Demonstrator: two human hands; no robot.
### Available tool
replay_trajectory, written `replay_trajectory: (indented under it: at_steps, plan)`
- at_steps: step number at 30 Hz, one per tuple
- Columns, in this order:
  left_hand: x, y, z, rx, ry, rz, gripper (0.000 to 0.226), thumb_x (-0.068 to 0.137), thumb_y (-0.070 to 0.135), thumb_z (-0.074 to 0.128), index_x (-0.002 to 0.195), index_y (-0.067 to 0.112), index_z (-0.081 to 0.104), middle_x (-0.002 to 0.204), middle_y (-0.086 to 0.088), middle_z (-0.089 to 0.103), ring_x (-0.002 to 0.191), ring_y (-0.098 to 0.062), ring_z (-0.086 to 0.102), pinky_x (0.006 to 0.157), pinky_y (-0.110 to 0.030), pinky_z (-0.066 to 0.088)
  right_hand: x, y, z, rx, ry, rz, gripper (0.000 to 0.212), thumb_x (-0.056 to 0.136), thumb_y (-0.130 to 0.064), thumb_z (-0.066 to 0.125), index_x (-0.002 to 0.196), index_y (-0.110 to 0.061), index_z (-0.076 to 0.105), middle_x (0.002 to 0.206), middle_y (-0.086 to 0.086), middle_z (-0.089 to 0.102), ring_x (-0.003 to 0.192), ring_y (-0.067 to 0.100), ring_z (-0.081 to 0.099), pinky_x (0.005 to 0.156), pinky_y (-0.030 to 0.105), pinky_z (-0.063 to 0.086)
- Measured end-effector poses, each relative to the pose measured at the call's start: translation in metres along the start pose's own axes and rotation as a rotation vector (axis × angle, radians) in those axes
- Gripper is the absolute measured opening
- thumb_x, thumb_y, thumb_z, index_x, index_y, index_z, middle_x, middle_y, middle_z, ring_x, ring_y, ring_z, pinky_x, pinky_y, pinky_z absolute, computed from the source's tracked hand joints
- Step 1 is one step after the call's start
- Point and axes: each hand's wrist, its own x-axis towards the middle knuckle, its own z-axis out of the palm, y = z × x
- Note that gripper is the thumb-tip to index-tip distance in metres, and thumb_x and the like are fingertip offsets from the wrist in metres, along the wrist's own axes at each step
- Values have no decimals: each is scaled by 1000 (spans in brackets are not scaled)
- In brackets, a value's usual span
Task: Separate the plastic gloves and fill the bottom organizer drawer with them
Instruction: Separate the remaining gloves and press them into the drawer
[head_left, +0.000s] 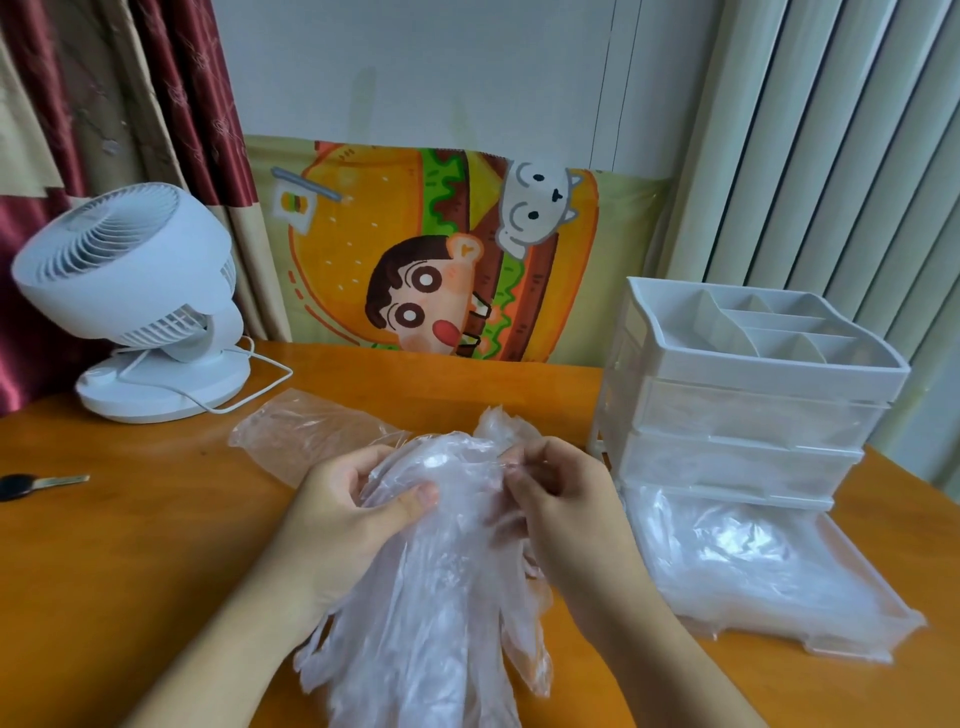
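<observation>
A bunch of clear plastic gloves hangs over the table's near middle, its fingers pointing down toward me. My left hand grips the bunch from the left, thumb pressed on top. My right hand pinches a thin layer at the bunch's upper right edge. To the right stands a white organizer with its bottom drawer pulled out toward me. Several loose gloves lie inside that drawer.
An empty clear plastic bag lies behind my hands. A white desk fan with its cord stands at the back left. A key lies at the left edge. A cartoon burger cloth leans against the wall.
</observation>
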Motion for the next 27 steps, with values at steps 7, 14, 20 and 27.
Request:
replay_trajectory:
  at_steps: [7, 14, 20, 27]
  plan:
    - [0, 2, -2, -13, 26, -20, 22, 87, 12, 79, 108, 19, 76, 101, 1, 81, 94, -17, 77, 82, -34, 60, 3, 5, 0, -85, 70, -16, 5, 99, -20, 69, 99, -25, 68, 89, -3, 72, 74, 15, 66, 63, 27, 50]
    - [0, 4, -4, -4, 18, -36, 32, 85, 19, 81, 115, 27, 74, 106, 10, 80, 100, -9, 75, 81, -26, 58, 4, 3, -3, -41, 13, 107, 14, 96, -12, 66, 84, -7, 72, 71, 8, 64, 67, 21, 58, 62, 36, 46]
    - [0, 4, -3, -64, 37, -33, 28, 86, 17, 79, 113, 20, 76, 104, -1, 80, 96, -20, 77, 79, -35, 63, -4, -5, -1, -63, -83, 146, 80, 67, -77, 78, 131, -37, 51, 117, -8, 66, 106, 10, 67, 86, 33, 57]
    - [-2, 7, -2, -65, 15, -48, 28, 88, 17, 76, 115, 24, 74, 106, 8, 80, 100, -8, 75, 71, -17, 58, 1, 8, 3, -34, 162, 153, 46, 90, -9, 77, 125, -28, 54, 93, 9, 73, 72, 15, 69, 66, 40, 59]
